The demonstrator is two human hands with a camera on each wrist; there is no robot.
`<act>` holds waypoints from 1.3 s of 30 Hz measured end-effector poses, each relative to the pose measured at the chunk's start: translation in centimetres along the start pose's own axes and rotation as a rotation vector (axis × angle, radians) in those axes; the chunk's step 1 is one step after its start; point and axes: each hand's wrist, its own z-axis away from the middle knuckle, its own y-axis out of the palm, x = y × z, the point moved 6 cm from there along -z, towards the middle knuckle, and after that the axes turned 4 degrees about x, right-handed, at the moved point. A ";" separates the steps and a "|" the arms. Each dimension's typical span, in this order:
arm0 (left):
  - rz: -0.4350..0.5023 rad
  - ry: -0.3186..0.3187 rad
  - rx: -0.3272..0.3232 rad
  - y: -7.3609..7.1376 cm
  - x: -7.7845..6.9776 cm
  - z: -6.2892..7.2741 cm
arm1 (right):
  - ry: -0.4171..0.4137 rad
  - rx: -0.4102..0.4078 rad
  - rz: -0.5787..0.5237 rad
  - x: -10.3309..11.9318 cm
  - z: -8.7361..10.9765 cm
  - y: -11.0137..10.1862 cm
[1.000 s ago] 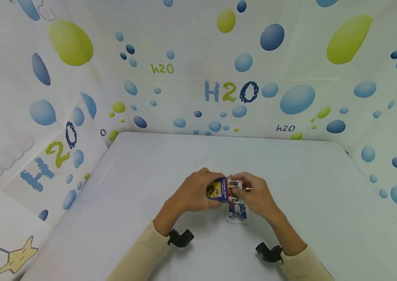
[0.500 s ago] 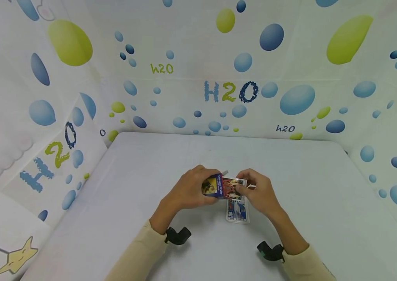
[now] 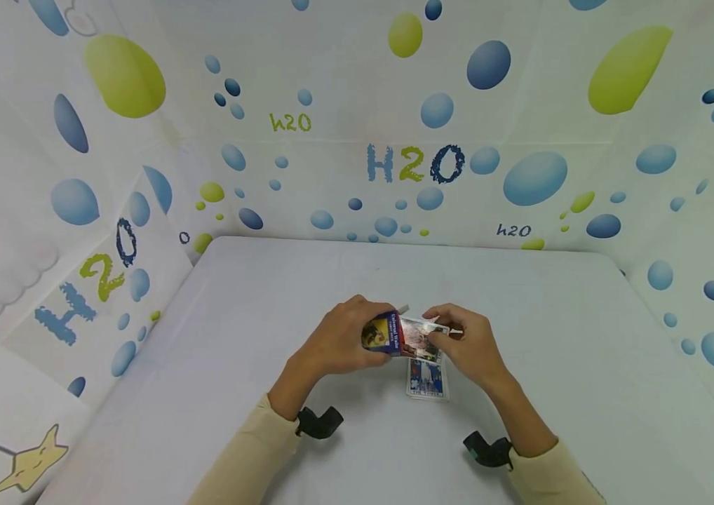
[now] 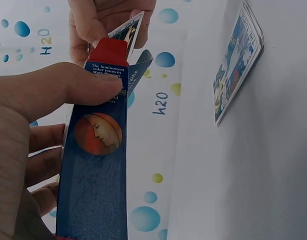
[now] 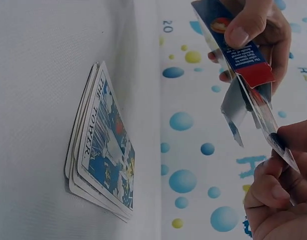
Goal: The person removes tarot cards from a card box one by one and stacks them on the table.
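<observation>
My left hand (image 3: 346, 338) grips a dark blue card box (image 4: 98, 170) with a red flap, its thumb lying across the narrow printed side. The box is tilted, its opened end toward the right hand. Between thumb and fingers, my right hand (image 3: 469, 345) pinches tarot cards (image 3: 420, 338) that stick partway out of the box; how many is hidden. Below both hands a small stack of tarot cards (image 5: 108, 145) lies on the table, "The Tower" face up on top. The right wrist view shows the box's side flap (image 5: 235, 111) folded outward.
A white-covered table (image 3: 268, 294) lies under the hands. Behind and beside it hangs a white cloth (image 3: 344, 63) printed with blue and green drops. Each wrist carries a black camera mount (image 3: 488, 449).
The box has shifted slightly left and the right hand slightly right, so more of the cards shows outside the box. The stack on the table has stayed put.
</observation>
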 end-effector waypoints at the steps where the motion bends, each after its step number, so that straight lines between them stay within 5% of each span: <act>1: -0.006 0.000 0.004 0.0 -0.1 0.0 | -0.007 0.004 0.002 0.1 0.0 0.0; 14: -0.048 0.052 0.063 1.0 -1.2 -0.3 | -0.119 -0.013 0.011 0.8 0.2 0.2; 30: -0.049 0.042 0.115 2.0 -1.6 -0.4 | -0.077 0.093 0.058 0.6 0.2 0.6; 39: -0.025 0.017 0.068 1.3 -0.7 -0.3 | -0.051 0.095 0.035 0.2 0.1 0.1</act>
